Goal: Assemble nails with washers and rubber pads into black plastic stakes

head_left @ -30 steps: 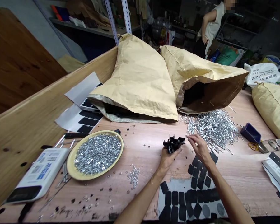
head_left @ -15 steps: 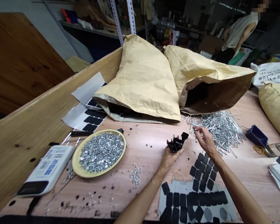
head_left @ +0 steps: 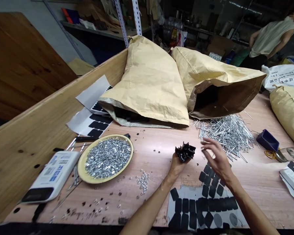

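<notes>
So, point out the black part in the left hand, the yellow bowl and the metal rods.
Black part [head_left: 185, 152]: head view, visible middle.
Yellow bowl [head_left: 81, 166]: head view, left rim.
Metal rods [head_left: 227, 133]: head view, middle of the pile.

one yellow bowl [head_left: 81, 167], two open sacks [head_left: 149, 81]

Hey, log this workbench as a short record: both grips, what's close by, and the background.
Left grip: closed around a black plastic part
Right grip: open, in front of a pile of metal rods
Near side: black pads, many on a grey sheet
Left: yellow dish of small metal washers
Right: dark blue bin
Back: two open paper sacks
Background: another person, upper right
</notes>
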A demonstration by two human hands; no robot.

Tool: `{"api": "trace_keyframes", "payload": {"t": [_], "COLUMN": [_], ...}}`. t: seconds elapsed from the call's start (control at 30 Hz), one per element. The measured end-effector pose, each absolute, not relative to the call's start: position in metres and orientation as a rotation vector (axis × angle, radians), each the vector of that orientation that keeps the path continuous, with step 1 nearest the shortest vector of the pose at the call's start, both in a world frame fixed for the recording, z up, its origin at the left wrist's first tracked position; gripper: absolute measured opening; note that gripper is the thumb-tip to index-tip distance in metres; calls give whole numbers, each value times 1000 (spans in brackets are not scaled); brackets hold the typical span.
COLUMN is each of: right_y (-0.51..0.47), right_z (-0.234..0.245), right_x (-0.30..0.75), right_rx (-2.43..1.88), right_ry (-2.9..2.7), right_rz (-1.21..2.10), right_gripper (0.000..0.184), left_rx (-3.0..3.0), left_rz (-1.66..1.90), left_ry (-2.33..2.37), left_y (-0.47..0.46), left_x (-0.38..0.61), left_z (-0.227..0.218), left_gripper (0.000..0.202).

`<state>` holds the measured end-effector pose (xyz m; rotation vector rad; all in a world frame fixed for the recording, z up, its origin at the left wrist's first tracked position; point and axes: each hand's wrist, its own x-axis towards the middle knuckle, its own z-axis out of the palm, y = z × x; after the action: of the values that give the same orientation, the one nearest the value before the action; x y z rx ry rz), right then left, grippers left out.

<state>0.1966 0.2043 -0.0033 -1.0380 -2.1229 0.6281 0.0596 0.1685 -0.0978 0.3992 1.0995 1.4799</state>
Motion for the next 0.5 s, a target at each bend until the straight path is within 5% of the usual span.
{"api": "trace_keyframes", "payload": {"t": [0.2,0.5], "right_y": [200,200], "right_z": [26,-6], "right_x": [186,171], "right_rx": [-1004,-901], "right_ry": [-1605,-1733], "right_rz": [706,700], "right_gripper": [26,12], "left_rx": [302,680], "left_rz": [1445,1402], "left_ry": [1001,1013], "left_y": [170,159], "left_x": [66,65], "left_z": [-101,-92], "left_gripper": [28,28]}}
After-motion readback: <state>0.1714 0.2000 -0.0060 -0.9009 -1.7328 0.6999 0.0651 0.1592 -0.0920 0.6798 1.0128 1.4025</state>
